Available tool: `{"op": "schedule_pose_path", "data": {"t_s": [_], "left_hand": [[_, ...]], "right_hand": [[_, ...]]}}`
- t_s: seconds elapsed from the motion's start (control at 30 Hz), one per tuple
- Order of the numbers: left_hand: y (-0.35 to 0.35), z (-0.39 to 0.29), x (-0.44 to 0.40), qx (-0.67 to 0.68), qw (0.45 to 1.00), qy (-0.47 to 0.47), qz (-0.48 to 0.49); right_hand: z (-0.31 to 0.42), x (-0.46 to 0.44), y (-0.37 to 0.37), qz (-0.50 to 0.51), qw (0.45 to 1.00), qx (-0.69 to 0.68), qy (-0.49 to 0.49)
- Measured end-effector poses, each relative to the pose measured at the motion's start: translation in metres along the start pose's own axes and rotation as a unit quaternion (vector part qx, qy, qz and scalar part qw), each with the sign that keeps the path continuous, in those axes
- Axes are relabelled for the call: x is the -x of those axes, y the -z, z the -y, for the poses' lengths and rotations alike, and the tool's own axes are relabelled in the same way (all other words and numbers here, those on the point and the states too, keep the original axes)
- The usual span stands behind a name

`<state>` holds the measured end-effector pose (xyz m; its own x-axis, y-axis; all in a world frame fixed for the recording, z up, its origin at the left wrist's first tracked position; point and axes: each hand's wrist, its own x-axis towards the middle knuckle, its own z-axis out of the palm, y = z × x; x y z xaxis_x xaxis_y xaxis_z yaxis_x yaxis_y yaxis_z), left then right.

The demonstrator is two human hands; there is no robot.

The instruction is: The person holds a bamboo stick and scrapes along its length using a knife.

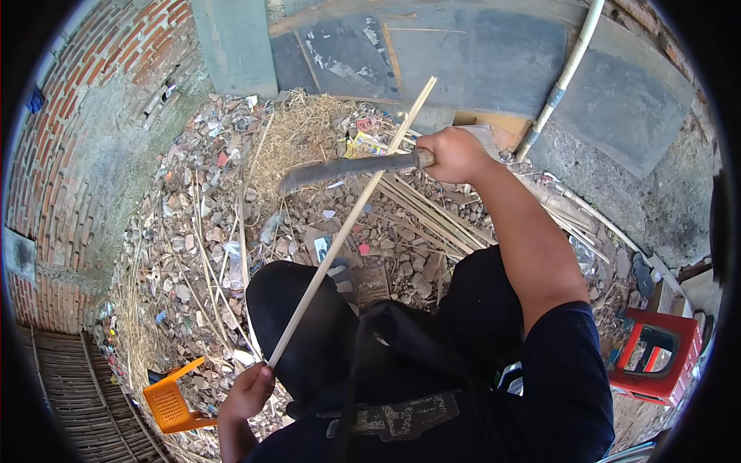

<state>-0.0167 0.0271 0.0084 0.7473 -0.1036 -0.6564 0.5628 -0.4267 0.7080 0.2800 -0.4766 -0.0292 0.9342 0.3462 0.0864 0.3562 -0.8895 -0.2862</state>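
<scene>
My right hand [454, 157] is closed around the handle of a machete [347, 167], whose dark blade points left. The blade lies across a long, pale bamboo strip [332, 251] near its upper part; whether it cuts in or only touches, I cannot tell. The strip's far end looks split into more than one piece. Its near end is pinched in my left hand [251, 391], beside my left knee. A bundle of bamboo strips [440, 216] lies on the ground beyond my knees.
Rubble and litter [193, 255] cover the ground, with loose strips and shavings [301, 131] on it. An orange plastic chair [171, 401] is at lower left, a red crate [656, 355] at right. A brick wall [93, 139] stands left; a leaning pole [562, 85] stands at the back right.
</scene>
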Motion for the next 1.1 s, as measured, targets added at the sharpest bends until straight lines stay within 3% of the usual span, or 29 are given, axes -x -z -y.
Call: {"op": "schedule_pose_path", "data": {"t_s": [0.03, 0.13, 0.17, 0.27, 0.37, 0.47, 0.57, 0.67, 0.8, 0.9, 1.0, 1.1], "left_hand": [[0.001, 0.000, 0.000, -0.005, 1.000, -0.002, -0.002], [0.001, 0.009, 0.002, -0.038, 0.999, -0.016, -0.015], [0.001, 0.011, 0.001, -0.050, 0.998, -0.025, -0.022], [0.002, 0.001, 0.003, -0.007, 1.000, 0.006, -0.001], [0.003, -0.001, 0.000, 0.010, 1.000, 0.019, 0.010], [0.002, 0.001, -0.001, -0.001, 1.000, 0.017, 0.004], [0.005, 0.004, 0.004, -0.026, 1.000, 0.000, -0.003], [0.001, -0.009, 0.008, -0.099, 0.994, -0.027, -0.023], [0.007, -0.005, 0.002, -0.055, 0.998, 0.014, -0.002], [0.007, -0.008, 0.001, -0.032, 0.999, 0.018, 0.006], [0.008, -0.015, 0.009, -0.050, 0.999, 0.015, 0.001], [0.012, -0.012, 0.013, -0.065, 0.998, 0.005, -0.003]], "right_hand": [[-0.003, -0.002, 0.000, -0.012, 0.999, 0.040, 0.015], [-0.029, -0.004, -0.013, -0.054, 0.973, -0.097, -0.200], [-0.045, -0.008, -0.026, -0.021, 0.954, -0.163, -0.249], [-0.031, -0.002, -0.015, -0.040, 0.974, -0.036, -0.219], [-0.035, 0.002, -0.019, -0.041, 0.986, -0.084, -0.136], [-0.009, 0.004, 0.012, 0.036, 0.995, 0.012, -0.097], [-0.036, 0.002, -0.012, -0.029, 0.970, -0.073, -0.231], [-0.068, 0.000, -0.035, -0.061, 0.949, -0.083, -0.299], [-0.056, 0.016, -0.021, -0.084, 0.969, -0.122, -0.198], [-0.045, 0.011, -0.009, -0.019, 0.984, -0.063, -0.166], [-0.071, 0.006, -0.030, -0.039, 0.950, -0.115, -0.289], [-0.113, 0.009, -0.059, -0.157, 0.908, -0.138, -0.363]]}}
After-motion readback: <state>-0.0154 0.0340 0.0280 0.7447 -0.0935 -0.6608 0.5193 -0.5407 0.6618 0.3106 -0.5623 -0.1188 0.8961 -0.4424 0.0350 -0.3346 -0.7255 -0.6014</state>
